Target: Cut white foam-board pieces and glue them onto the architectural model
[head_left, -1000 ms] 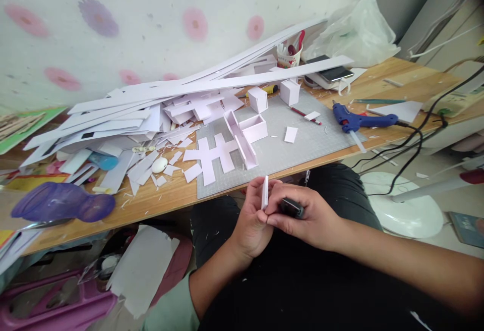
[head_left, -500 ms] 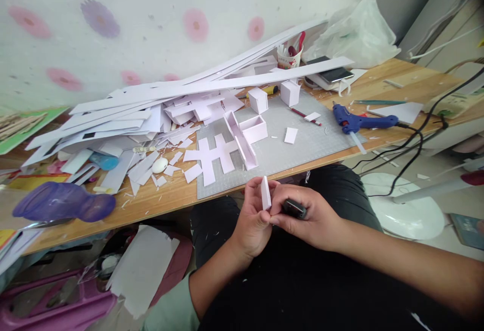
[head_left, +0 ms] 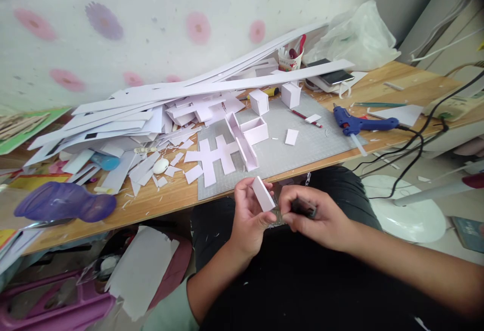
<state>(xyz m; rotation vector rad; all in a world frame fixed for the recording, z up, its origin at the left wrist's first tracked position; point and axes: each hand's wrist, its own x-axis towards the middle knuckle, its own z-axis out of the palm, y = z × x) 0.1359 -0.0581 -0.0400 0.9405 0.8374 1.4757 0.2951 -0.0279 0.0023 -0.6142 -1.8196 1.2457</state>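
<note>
Over my lap, my left hand (head_left: 249, 215) holds a small white foam-board piece (head_left: 263, 194), tilted, between thumb and fingers. Just right of it, my right hand (head_left: 313, 215) is closed around what looks like a dark-handled utility knife (head_left: 304, 207); its blade cannot be made out. The two hands are slightly apart. On the grey cutting mat (head_left: 306, 139) in front of them stand a long white channel-shaped part (head_left: 244, 144) joined to an open box (head_left: 255, 130). Cross-shaped flat cutouts (head_left: 214, 157) lie beside these.
A blue glue gun (head_left: 363, 121) with its cord lies at the right of the table. Two white boxes (head_left: 259, 101) stand at the mat's back, near a pencil (head_left: 306, 118). White strips (head_left: 181, 91) and scraps pile up at left, near a purple object (head_left: 66, 201).
My right hand has drawn back to the right with the dark handle, away from my left. The white piece in my left hand has turned, showing more of its broad face.
</note>
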